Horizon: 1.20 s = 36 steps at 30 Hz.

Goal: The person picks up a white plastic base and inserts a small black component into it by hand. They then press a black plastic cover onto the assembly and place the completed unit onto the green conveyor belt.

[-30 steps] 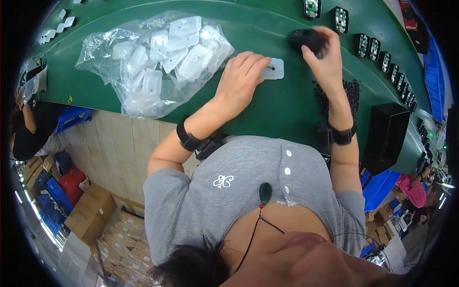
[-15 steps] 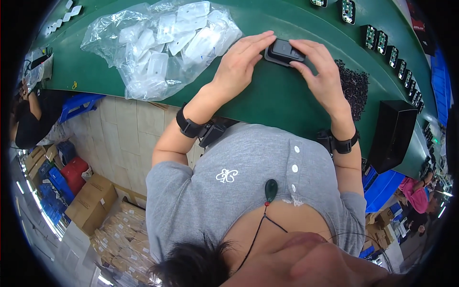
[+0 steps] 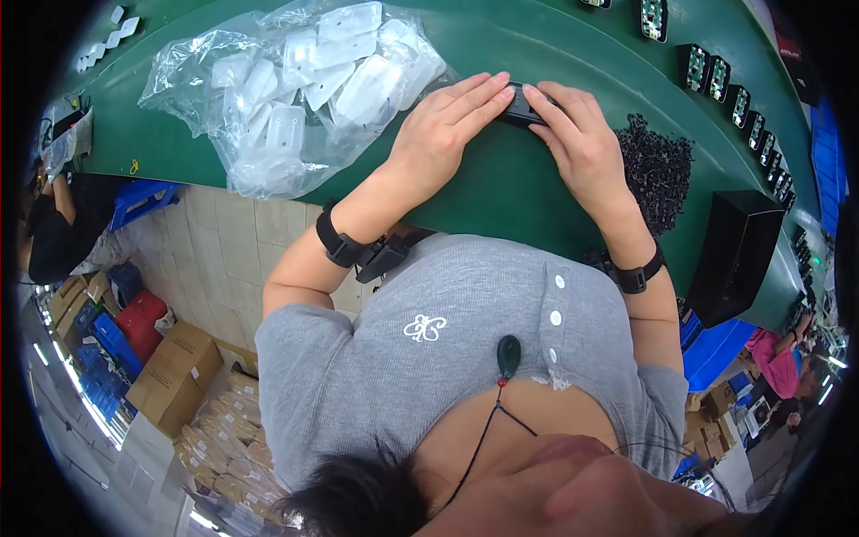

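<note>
A small black plastic case (image 3: 522,111) lies on the green table in front of me, mostly covered by my fingers. My left hand (image 3: 445,128) presses its fingertips against the case's left end, fingers together. From the other side my right hand (image 3: 582,143) grips it, its fingers over the top and the thumb along the near side. Close by my right wrist is a heap of tiny black parts (image 3: 658,174). To the left of my left hand, a clear plastic bag (image 3: 295,112) holds many white plastic covers (image 3: 356,88).
Black housings with green circuit boards (image 3: 718,79) line the table's far right side. A black box (image 3: 738,255) stands at the right edge. Blue bins (image 3: 716,358) stand below it. Cardboard boxes (image 3: 174,376) sit on the floor at left, and another person (image 3: 67,215) is beyond.
Both hands have closed further over the black case, which shows less now. The case and hands have shifted slightly nearer to me.
</note>
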Available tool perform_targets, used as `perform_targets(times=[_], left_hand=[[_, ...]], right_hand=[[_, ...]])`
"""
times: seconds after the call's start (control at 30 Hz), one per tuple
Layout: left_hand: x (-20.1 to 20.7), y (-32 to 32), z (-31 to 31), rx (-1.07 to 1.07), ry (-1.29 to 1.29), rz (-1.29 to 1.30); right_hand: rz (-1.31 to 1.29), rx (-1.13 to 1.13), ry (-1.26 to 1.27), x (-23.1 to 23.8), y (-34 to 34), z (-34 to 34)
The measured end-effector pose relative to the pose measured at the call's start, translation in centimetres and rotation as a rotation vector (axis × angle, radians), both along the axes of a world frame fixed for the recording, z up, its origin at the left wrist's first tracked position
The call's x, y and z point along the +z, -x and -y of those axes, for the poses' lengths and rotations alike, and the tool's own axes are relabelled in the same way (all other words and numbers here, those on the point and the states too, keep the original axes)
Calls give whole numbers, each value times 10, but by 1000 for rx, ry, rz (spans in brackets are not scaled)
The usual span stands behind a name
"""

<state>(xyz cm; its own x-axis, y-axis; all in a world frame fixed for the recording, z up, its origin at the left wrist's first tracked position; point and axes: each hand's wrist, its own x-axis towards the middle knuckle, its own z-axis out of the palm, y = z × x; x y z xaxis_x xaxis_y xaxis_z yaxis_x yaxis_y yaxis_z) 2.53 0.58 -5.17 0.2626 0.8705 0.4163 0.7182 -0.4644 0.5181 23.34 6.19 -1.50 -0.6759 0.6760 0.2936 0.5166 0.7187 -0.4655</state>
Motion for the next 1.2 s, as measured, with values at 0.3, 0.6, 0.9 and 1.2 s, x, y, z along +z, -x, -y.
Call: perform_targets(times=[0.3,0.6,0.9,1.2], left_hand=[[1,-12,-1,15,-89,-104],[19,-7,-19,91,509,529],[64,75,52,525,-278,82],[31,128,19,757,137,-510]], right_hand=[[-142,-24,195,3,-3,-9],[-733,-177,794,-8,21,-3],[-795,-376,358,52,-28,-99],[-9,-453,-71,-20,-119,-310]])
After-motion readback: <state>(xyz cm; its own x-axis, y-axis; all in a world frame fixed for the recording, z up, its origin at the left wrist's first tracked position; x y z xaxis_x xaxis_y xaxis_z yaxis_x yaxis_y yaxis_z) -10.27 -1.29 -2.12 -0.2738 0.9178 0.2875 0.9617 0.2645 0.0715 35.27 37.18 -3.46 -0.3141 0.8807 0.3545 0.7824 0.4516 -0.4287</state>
